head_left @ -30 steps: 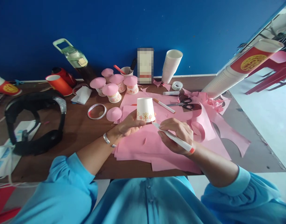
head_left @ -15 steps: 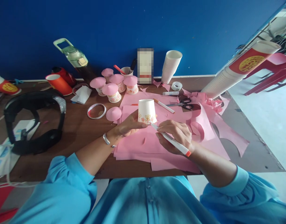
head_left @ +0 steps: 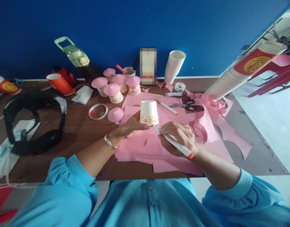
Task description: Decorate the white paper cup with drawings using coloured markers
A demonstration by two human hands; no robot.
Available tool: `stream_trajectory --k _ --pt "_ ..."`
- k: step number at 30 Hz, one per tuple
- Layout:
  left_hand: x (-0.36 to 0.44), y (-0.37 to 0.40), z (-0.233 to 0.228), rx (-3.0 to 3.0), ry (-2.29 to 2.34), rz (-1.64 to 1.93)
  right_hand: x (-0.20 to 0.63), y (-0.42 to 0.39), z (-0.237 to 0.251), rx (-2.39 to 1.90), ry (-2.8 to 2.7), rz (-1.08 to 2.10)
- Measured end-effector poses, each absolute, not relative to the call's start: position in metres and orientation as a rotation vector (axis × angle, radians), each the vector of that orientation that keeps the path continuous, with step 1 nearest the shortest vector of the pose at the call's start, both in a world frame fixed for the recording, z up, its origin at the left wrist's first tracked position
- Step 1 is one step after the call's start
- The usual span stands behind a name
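Left hand (head_left: 133,126) grips a paper cup (head_left: 148,109) ahead-left of the right hand (head_left: 177,136), which pinches a marker (head_left: 176,144) (can't tell if it's touching), flowers (head_left: 150,119) done low down, upper side bare, five pink-roofed cups (head_left: 112,90) finished-looking beyond the left.

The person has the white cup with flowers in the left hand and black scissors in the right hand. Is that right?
Not quite: the right hand holds a white pen with an orange-red end, not scissors. The head view shows the black scissors lying beyond the hands. The left hand does hold the white cup with flowers.
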State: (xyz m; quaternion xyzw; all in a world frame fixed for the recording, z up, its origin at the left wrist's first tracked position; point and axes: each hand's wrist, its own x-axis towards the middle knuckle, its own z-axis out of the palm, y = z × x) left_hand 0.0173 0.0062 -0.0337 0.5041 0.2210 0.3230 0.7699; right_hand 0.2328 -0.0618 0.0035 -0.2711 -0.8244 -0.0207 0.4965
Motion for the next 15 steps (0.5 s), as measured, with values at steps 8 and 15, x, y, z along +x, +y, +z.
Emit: stream_trajectory --k 8,15 --pt "0.018 -0.001 -0.017 1.095 0.468 0.71 0.232 -0.062 0.007 -0.676 -1.974 -0.09" --pt "0.02 -0.001 -0.018 1.102 0.473 0.718 0.233 -0.061 0.008 -0.686 -1.981 -0.109"
